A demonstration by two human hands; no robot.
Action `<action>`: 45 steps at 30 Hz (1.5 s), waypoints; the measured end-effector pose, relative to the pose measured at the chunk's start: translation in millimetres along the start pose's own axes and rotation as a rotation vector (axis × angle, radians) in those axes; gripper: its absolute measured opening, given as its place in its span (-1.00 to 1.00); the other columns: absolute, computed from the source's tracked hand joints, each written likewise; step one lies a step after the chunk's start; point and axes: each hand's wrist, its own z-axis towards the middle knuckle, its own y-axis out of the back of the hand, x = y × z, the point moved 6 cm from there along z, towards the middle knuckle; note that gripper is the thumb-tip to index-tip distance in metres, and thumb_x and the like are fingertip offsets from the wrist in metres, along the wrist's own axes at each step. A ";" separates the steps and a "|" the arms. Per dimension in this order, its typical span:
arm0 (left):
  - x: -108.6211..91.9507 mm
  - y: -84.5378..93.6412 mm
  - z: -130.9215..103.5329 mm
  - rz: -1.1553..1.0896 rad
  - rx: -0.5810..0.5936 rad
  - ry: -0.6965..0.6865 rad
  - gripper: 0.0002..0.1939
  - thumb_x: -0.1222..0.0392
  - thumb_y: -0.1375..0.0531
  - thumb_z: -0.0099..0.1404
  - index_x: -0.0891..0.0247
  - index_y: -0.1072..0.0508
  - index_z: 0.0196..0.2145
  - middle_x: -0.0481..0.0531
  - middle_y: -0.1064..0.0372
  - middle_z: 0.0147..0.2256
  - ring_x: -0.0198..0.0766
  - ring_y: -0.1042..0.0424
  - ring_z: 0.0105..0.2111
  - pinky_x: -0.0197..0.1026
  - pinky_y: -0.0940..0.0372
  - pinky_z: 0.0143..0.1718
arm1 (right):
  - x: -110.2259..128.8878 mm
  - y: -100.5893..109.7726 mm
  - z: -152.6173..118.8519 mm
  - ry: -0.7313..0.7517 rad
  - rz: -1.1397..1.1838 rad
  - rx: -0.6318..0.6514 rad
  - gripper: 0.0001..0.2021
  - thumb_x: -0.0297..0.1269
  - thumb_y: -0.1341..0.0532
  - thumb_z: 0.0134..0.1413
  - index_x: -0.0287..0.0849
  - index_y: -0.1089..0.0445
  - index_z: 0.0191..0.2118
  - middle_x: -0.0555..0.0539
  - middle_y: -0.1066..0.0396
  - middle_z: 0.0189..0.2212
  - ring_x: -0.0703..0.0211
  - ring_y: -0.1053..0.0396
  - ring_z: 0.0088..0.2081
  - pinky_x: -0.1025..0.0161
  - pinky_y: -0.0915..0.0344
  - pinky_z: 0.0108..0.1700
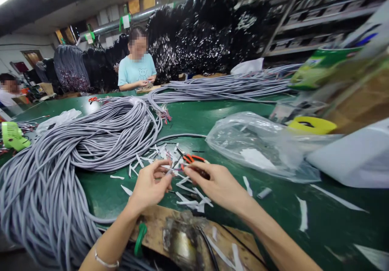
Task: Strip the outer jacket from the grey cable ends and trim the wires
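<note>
My left hand [152,185] is closed, its thumb and fingers pinching the end of a grey cable [170,171]. Thin dark wires seem to stick out of that end, though they are too small to make out clearly. Close by on the right, my right hand [217,185] grips orange-handled cutters [194,157], their metal jaws pointing up and left near the wire ends. Fingers hide part of the handles. White paper-like strips [186,183] lie scattered under and around both hands. A big bundle of grey cables [115,135] spreads over the table to the left.
Nearest me is a wooden board [158,222] carrying a worn metal fixture [182,242]. A clear plastic bag [243,141] and a yellow tape roll [313,124] lie on the right of the green table [340,222]. Across it, a person [136,66] works beside more cables [219,88].
</note>
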 end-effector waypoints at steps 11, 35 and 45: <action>-3.2 10.1 -1.0 0.382 -0.105 -0.123 -0.75 0.24 -0.14 0.10 0.40 -0.50 -0.29 0.08 -0.46 -0.53 -0.31 -0.41 -0.61 -0.31 -0.33 -0.55 | -53.6 -4.4 37.2 -0.217 -0.585 0.100 -0.85 -0.45 -0.16 -0.21 -0.28 -0.44 -0.43 -0.22 -0.46 -0.47 0.02 -0.41 -0.40 0.26 -0.21 -0.40; -30.8 2.8 -18.2 0.546 -0.158 -0.563 -0.80 0.32 -0.06 0.20 0.33 -0.50 -0.36 0.07 -0.42 -0.48 -0.31 -0.33 -0.52 -0.29 -0.25 -0.44 | 3.7 4.5 8.6 0.380 -0.097 -0.024 -0.89 -0.31 -0.14 -0.10 -0.19 -0.28 -0.55 0.02 -0.23 -0.62 0.30 -0.16 -0.57 0.40 -0.15 -0.53; -24.6 -2.2 -18.7 0.510 -0.105 -0.492 -0.73 0.31 -0.01 0.22 0.35 -0.47 -0.51 -0.04 -0.25 -0.70 -0.38 -0.21 -0.68 -0.33 -0.12 -0.58 | 15.5 -1.9 -3.3 0.561 -0.268 -0.068 -0.82 -0.35 -0.03 0.06 -0.20 -0.28 -0.51 -0.03 -0.32 -0.61 0.33 -0.22 -0.59 0.43 -0.17 -0.52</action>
